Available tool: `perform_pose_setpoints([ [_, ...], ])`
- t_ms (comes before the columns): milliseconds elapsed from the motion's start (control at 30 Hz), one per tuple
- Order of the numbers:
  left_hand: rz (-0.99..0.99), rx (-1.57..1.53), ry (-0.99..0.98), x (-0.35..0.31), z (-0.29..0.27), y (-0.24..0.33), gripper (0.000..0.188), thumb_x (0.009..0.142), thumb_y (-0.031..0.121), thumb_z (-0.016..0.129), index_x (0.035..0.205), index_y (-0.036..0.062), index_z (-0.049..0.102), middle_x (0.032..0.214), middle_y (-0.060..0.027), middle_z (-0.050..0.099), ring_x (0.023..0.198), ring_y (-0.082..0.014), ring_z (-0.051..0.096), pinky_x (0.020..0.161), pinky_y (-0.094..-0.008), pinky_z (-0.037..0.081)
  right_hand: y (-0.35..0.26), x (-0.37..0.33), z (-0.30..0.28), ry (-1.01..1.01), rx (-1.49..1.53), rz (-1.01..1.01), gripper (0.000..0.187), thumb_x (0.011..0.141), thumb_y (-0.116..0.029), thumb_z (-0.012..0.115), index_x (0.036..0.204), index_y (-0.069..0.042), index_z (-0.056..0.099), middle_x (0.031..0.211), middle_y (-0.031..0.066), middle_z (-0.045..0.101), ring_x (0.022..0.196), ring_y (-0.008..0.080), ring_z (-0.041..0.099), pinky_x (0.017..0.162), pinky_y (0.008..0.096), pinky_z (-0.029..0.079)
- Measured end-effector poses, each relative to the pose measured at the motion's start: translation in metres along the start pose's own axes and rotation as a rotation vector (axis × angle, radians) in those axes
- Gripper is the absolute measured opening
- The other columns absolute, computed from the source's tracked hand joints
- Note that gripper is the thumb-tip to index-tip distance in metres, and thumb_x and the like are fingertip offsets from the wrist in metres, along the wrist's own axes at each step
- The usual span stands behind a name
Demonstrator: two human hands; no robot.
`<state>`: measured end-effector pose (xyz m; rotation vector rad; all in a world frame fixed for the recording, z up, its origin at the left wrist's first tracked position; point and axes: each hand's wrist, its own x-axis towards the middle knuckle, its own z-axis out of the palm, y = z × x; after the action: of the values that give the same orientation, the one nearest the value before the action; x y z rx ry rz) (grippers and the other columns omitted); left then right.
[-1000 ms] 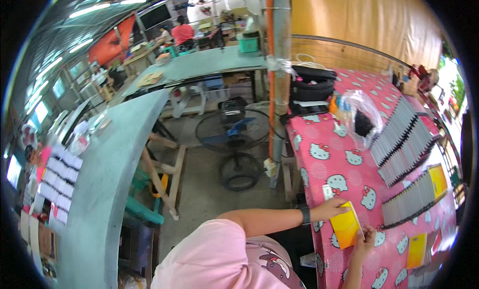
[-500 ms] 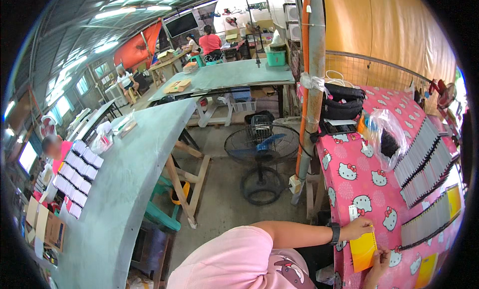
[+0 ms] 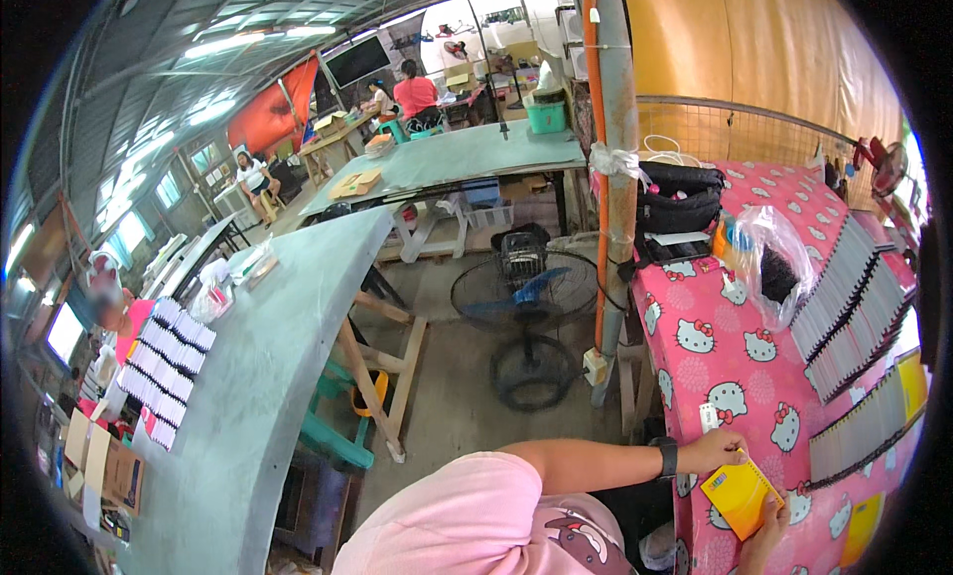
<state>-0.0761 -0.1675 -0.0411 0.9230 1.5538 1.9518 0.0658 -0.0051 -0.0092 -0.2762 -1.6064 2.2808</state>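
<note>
A small yellow spiral notebook [image 3: 739, 498] is held between my two hands above the pink patterned table cover, its cover facing up. My left hand [image 3: 715, 450], with a dark watch on the wrist, pinches the notebook's upper edge. At the lower right edge, my right hand [image 3: 768, 525] grips it with the thumb on top. Along the right side of the table lie long rows of spiral-bound notebooks [image 3: 856, 307], standing on edge. Another yellow notebook [image 3: 862, 527] lies partly in view at the lower right.
Behind the rows sit a clear plastic bag [image 3: 779, 277] with dark contents and a black bag [image 3: 680, 198]. A floor fan [image 3: 526, 287] stands left of a metal post [image 3: 619, 178]. On the left green table [image 3: 268, 327] are stacked notebooks [image 3: 164, 372], with a person beside them.
The notebook has turned in my hands and now lies slanted, its cover showing more fully. Both hands still hold it. The whole view has shifted slightly.
</note>
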Motion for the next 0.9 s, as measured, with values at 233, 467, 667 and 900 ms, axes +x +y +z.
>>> perform_pose_setpoints([
  [233,-0.017,-0.04,0.01,0.0,0.0,0.007,0.019,0.087,0.019,0.059,0.09,0.0011,0.055,0.081,0.0002,0.057,0.077,-0.0064,0.053,0.069,-0.0235,0.044,0.009,0.006,-0.023,-0.004,-0.068,0.062,0.021,0.086,-0.016,0.06,0.098,0.0,0.053,0.091,0.0077,0.06,0.077,0.0141,0.059,0.067,0.0253,0.049],
  [467,-0.009,-0.153,-0.015,0.0,-0.002,0.003,0.018,0.087,0.018,0.06,0.093,0.0016,0.056,0.081,0.0018,0.057,0.077,-0.006,0.053,0.071,-0.0224,0.044,-0.002,-0.009,-0.007,-0.007,-0.182,0.158,0.034,0.081,-0.011,0.066,0.111,-0.002,0.052,0.102,0.0093,0.059,0.089,0.0202,0.058,0.075,0.032,0.05],
  [667,-0.033,-0.162,-0.019,0.001,-0.004,-0.001,0.017,0.086,0.017,0.061,0.094,0.0016,0.057,0.083,0.0016,0.058,0.077,-0.0054,0.053,0.07,-0.0224,0.044,0.018,-0.004,-0.031,-0.002,-0.345,0.114,0.038,0.081,-0.01,0.066,0.114,0.0,0.051,0.103,0.0093,0.058,0.09,0.0192,0.057,0.077,0.0306,0.049],
  [900,0.083,0.145,-0.036,0.002,-0.003,0.048,0.024,0.078,0.015,0.068,0.09,0.0028,0.051,0.076,0.0025,0.049,0.074,-0.0067,0.047,0.065,-0.0248,0.041,-0.009,-0.015,-0.005,0.017,-0.718,0.12,0.042,0.081,-0.018,0.066,0.114,0.005,0.053,0.103,0.0139,0.06,0.095,0.0203,0.057,0.079,0.0324,0.049],
])
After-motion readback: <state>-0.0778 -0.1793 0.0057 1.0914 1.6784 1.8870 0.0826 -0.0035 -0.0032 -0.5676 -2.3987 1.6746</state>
